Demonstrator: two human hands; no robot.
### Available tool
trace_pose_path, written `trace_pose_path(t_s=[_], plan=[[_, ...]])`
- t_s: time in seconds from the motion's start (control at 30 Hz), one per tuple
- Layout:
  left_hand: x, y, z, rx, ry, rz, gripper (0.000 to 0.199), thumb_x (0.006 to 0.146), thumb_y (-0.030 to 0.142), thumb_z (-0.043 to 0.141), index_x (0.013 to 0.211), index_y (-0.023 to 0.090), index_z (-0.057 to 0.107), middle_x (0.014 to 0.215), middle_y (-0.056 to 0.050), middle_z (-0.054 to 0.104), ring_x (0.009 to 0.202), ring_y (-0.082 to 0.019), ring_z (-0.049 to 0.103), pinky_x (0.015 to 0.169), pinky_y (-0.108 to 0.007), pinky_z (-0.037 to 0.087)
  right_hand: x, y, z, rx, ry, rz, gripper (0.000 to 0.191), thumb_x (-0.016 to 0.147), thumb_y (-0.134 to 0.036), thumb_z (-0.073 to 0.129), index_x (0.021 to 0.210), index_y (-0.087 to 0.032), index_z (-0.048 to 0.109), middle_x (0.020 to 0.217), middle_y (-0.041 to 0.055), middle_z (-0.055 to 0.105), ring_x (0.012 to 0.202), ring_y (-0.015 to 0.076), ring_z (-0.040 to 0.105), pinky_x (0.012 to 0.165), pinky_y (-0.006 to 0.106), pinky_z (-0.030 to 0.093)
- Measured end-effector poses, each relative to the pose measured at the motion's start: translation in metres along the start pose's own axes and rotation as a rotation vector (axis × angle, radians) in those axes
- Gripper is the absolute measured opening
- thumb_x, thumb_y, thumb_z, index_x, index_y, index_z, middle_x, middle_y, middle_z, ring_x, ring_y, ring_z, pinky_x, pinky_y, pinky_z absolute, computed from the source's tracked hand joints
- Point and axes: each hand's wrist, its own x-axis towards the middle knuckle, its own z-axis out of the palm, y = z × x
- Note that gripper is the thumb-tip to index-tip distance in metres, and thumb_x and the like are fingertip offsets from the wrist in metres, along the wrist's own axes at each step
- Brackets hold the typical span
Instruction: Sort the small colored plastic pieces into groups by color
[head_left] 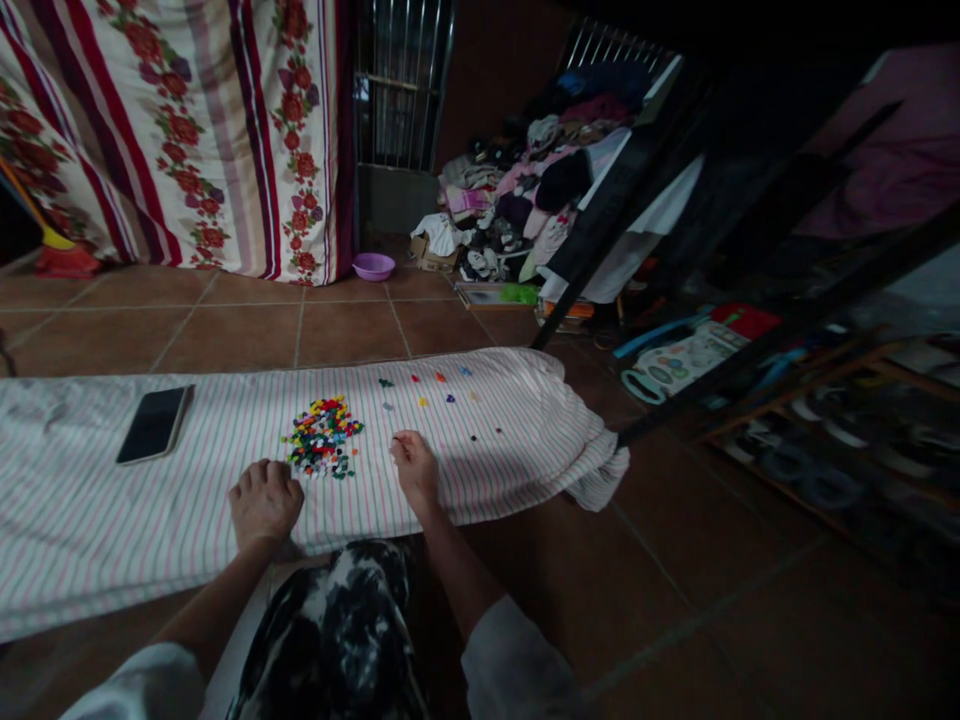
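colour-grouped pieces [422, 402] lie at one o'clock from pinched right hand [417, 470]; bigger mixed pile [322, 437] remains, curled left hand [264, 503] at its seven o'clock; cannot tell what either holds.

one mixed heap [324, 432], eight small coloured groups [440, 377], two lone dark pieces [473, 438]. one left hand [266, 500], one right hand [416, 468], one phone [154, 424], one purple basin [373, 266]

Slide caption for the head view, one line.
Left hand and right hand flank a multicolored pile of small pieces on striped cloth; smaller colored clusters lie to the right.
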Motion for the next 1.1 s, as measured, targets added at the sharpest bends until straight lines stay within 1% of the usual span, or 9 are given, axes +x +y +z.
trace_pose_path(t_s=[0.13, 0.2, 0.27, 0.33, 0.47, 0.6, 0.8, 0.97, 1.1], plan=[[0.0, 0.001, -0.003, -0.019, -0.009, -0.006, 0.028, 0.085, 0.028, 0.037, 0.098, 0.016, 0.058, 0.108, -0.014, 0.058, 0.104, -0.029, 0.05, 0.083, -0.041, 0.035, 0.012, 0.025, -0.06, -0.081, 0.189, 0.04, 0.024, 0.079, -0.032, 0.045, 0.09, -0.019, 0.061, 0.093, 0.0067, 0.068, 0.089, 0.0178, 0.063, 0.082, 0.028, 0.048], [0.0, 0.002, -0.004, -0.018, -0.016, -0.008, 0.027, 0.084, 0.027, 0.037, 0.097, 0.016, 0.058, 0.108, -0.014, 0.058, 0.104, -0.029, 0.05, 0.083, -0.041, 0.035, 0.018, 0.042, -0.086, -0.179, 0.243, 0.094, 0.027, 0.079, -0.033, 0.043, 0.092, -0.019, 0.062, 0.094, 0.0069, 0.068, 0.087, 0.0185, 0.062, 0.081, 0.029, 0.047], [0.0, 0.002, -0.003, -0.006, -0.016, -0.009, 0.027, 0.084, 0.027, 0.037, 0.097, 0.016, 0.058, 0.108, -0.014, 0.058, 0.103, -0.029, 0.049, 0.083, -0.041, 0.035, 0.023, 0.057, -0.106, -0.285, 0.277, 0.138, 0.028, 0.079, -0.032, 0.041, 0.091, -0.018, 0.063, 0.092, 0.0075, 0.068, 0.088, 0.0193, 0.061, 0.082, 0.029, 0.045], [0.0, 0.002, -0.002, 0.004, -0.002, -0.004, 0.027, 0.084, 0.027, 0.036, 0.097, 0.016, 0.058, 0.108, -0.014, 0.058, 0.104, -0.028, 0.05, 0.083, -0.041, 0.035, 0.028, 0.07, -0.118, -0.365, 0.284, 0.172, 0.029, 0.08, -0.031, 0.041, 0.092, -0.017, 0.064, 0.09, 0.0081, 0.068, 0.086, 0.0197, 0.061, 0.08, 0.029, 0.044], [0.0, 0.001, 0.001, 0.008, 0.022, 0.005, 0.027, 0.085, 0.027, 0.036, 0.098, 0.016, 0.057, 0.108, -0.013, 0.058, 0.103, -0.028, 0.05, 0.083, -0.041, 0.035, 0.035, 0.085, -0.125, -0.482, 0.252, 0.206, 0.033, 0.08, -0.026, 0.045, 0.105, -0.014, 0.063, 0.093, 0.009, 0.069, 0.086, 0.0192, 0.062, 0.078, 0.027, 0.043], [0.0, 0.0, 0.003, 0.014, 0.027, 0.004, 0.026, 0.084, 0.027, 0.037, 0.096, 0.017, 0.057, 0.107, -0.012, 0.058, 0.102, -0.027, 0.051, 0.083, -0.04, 0.035, 0.041, 0.086, -0.122, -0.557, 0.173, 0.191, 0.037, 0.08, -0.021, 0.048, 0.113, -0.016, 0.061, 0.095, 0.0073, 0.069, 0.084, 0.0176, 0.062, 0.078, 0.026, 0.042], [0.0, 0.0, 0.002, 0.01, 0.018, 0.008, 0.026, 0.084, 0.027, 0.036, 0.096, 0.017, 0.057, 0.108, -0.013, 0.058, 0.104, -0.028, 0.05, 0.082, -0.04, 0.035, 0.043, 0.082, -0.118, -0.655, 0.086, 0.135, 0.031, 0.081, -0.02, 0.05, 0.107, -0.019, 0.066, 0.095, 0.0067, 0.068, 0.088, 0.0172, 0.06, 0.077, 0.025, 0.041], [0.0, 0.002, -0.002, -0.031, -0.004, -0.01, 0.028, 0.082, 0.026, 0.039, 0.1, 0.016, 0.058, 0.108, -0.014, 0.057, 0.104, -0.029, 0.048, 0.083, -0.042, 0.035, 0.039, 0.082, -0.116, -0.676, 0.099, 0.113, 0.028, 0.082, -0.021, 0.049, 0.103, -0.019, 0.067, 0.093, 0.0064, 0.066, 0.085, 0.0162, 0.058, 0.074, 0.024, 0.04], [0.001, 0.002, -0.002, -0.041, -0.005, -0.009, 0.028, 0.081, 0.026, 0.04, 0.099, 0.017, 0.059, 0.107, -0.014, 0.057, 0.103, -0.029, 0.048, 0.083, -0.043, 0.035, 0.038, 0.083, -0.116, -0.659, 0.1, 0.121, 0.03, 0.081, -0.021, 0.049, 0.105, -0.021, 0.067, 0.094, 0.0049, 0.065, 0.085, 0.0157, 0.058, 0.074, 0.024, 0.041]])
